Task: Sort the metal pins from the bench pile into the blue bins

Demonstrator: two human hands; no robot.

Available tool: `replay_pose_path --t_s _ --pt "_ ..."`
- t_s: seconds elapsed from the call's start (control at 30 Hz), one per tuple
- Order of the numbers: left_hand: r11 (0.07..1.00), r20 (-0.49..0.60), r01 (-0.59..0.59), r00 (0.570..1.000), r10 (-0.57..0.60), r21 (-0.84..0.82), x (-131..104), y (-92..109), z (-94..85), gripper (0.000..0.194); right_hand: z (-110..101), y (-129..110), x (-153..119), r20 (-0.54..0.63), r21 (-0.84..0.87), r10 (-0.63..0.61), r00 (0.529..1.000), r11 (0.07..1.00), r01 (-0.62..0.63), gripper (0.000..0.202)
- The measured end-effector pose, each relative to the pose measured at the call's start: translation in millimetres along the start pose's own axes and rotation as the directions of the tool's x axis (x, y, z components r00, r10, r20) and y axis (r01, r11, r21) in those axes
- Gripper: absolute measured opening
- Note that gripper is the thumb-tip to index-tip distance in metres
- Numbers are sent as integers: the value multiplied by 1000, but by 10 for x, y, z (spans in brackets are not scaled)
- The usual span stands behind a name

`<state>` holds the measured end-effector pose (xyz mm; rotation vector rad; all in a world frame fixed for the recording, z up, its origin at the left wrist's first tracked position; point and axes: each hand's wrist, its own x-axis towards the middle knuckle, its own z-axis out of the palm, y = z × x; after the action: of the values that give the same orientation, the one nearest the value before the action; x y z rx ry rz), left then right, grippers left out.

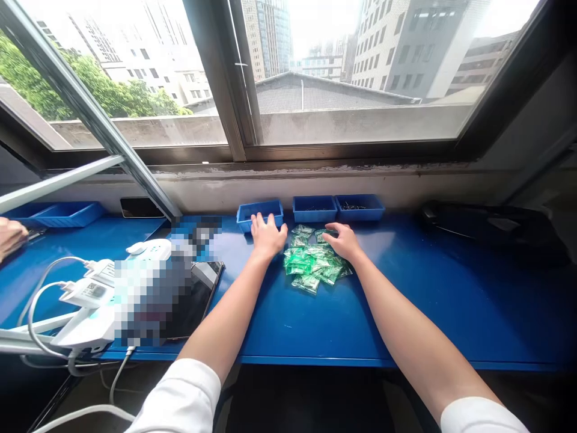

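Observation:
My left hand point(269, 237) reaches over the front of a small blue bin point(243, 224), fingers spread at its near rim. Nothing shows in its grasp. On the blue table lies a loose pile of small clear-and-green plastic packets point(315, 261); their contents are too small to make out. At the pile's upper right edge is my right hand point(345, 242). Its thumb and forefinger are apart beside a packet, and I see nothing held between them. The other fingers of this hand are partly hidden.
Two more blue bins point(314, 208) with small dark parts stand against the wall. To the left are a white power strip point(146, 264) with cables and a dark tablet-like device point(198, 300). Another person's hand point(11, 237) is at the far left. A dark bag-like item point(491, 225) lies right.

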<state>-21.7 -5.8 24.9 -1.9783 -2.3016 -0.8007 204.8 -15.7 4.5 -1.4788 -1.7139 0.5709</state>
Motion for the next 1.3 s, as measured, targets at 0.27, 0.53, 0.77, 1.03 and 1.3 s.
replay_pose_path --t_s 0.27,0.53,0.77,1.03,1.3 --pt "984 114 -176 978 176 -9 224 -84 228 66 67 44 24 40 -143 -84 996 986 89 42" --pt "974 75 -226 972 225 3 228 -47 177 68 75 5 3 246 -261 -105 963 950 171 57" --pt "852 108 -521 851 515 44 333 376 143 44 43 -5 -13 231 -201 -113 966 966 161 55" --pt "775 234 -626 768 596 84 558 563 345 29 55 -6 -9 205 -196 -125 971 966 166 54" --pt "784 130 -620 775 618 -30 554 545 386 25 48 3 10 155 -145 -136 979 977 159 54"
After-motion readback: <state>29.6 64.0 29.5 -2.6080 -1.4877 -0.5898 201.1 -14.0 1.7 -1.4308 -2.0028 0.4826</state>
